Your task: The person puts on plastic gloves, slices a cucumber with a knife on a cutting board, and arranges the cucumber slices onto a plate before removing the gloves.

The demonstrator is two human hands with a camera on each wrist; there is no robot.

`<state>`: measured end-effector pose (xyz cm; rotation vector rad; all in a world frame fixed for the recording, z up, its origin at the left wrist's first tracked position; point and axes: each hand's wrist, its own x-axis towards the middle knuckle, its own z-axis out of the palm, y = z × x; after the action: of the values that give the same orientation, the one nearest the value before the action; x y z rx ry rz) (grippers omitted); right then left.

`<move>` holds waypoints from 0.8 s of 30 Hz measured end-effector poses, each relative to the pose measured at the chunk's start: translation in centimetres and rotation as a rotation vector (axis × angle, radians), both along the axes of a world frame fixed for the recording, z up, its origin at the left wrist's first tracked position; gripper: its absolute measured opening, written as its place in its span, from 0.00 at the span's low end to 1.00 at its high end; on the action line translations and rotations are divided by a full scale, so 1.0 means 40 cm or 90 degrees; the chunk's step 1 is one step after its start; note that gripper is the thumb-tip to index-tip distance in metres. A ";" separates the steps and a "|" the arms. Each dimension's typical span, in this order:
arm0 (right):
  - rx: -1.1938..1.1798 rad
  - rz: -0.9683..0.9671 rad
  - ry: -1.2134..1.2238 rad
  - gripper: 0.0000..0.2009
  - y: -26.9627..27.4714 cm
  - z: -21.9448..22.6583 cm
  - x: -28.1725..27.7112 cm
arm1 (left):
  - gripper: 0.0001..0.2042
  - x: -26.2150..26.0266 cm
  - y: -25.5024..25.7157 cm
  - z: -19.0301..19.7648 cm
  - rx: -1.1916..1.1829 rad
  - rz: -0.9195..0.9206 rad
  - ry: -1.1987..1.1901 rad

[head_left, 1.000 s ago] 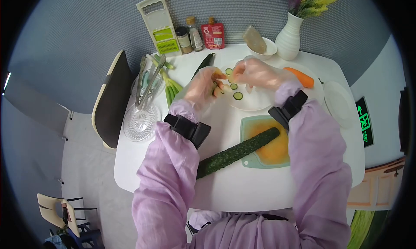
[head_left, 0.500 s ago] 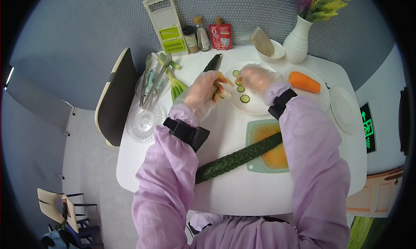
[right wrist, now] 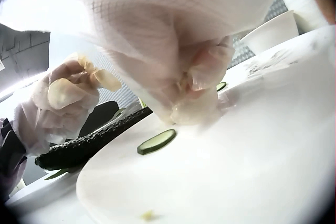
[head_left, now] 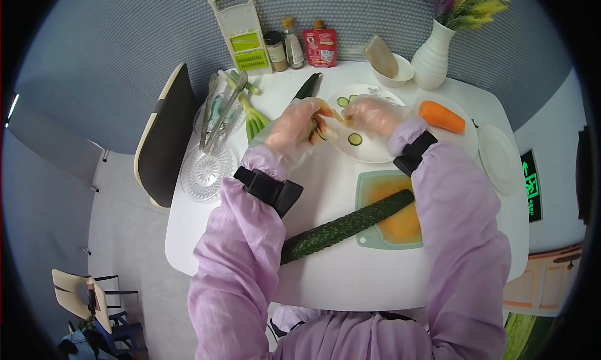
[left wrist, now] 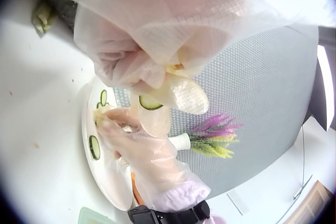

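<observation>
Thin cucumber slices lie on a white plate (head_left: pixel 369 148), one of them (head_left: pixel 355 139) near its left side. Beside the plate's left edge the gloved left hand (head_left: pixel 296 127) is curled round several cucumber slices (left wrist: pixel 150 102), one showing below its fingers in the left wrist view. Over the plate is the gloved right hand (head_left: pixel 377 117), fingertips bent down close to the surface; in the right wrist view a slice (right wrist: pixel 157 141) lies just below them. Whether those fingertips pinch a slice is hidden.
A long cucumber (head_left: pixel 344 228) lies across a green-edged cutting board (head_left: pixel 391 242) in front. A carrot (head_left: pixel 442 116) rests on a plate at right. Glass dishes (head_left: pixel 206 177), tongs, scallions and another cucumber (head_left: pixel 307 86) are at left; a grater, bottles, bowl and vase stand behind.
The right hand has moved from beside the left hand's fingers to over the plate, and more slices show at the plate's back. The left hand keeps its slices. The head view has shifted slightly.
</observation>
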<state>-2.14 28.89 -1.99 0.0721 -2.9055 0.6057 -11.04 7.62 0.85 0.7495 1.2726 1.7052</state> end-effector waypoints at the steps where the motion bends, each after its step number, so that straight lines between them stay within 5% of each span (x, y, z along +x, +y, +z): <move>1: -0.037 0.008 0.031 0.08 0.007 -0.004 0.002 | 0.25 -0.002 -0.004 0.002 -0.007 -0.015 0.021; 8: -0.083 0.010 0.067 0.09 0.030 0.008 0.000 | 0.26 0.009 -0.013 0.010 0.027 -0.026 0.070; 13: -0.076 -0.006 -0.115 0.12 -0.038 0.067 0.053 | 0.26 0.014 -0.011 0.013 0.030 -0.019 0.072; 24: -0.066 -0.035 -0.157 0.13 -0.017 0.037 0.047 | 0.26 0.015 -0.020 0.020 0.011 -0.017 0.073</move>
<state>-0.27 28.22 -0.50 -0.1033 -3.0909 0.8075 -10.43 6.81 1.64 0.8813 1.3212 1.6747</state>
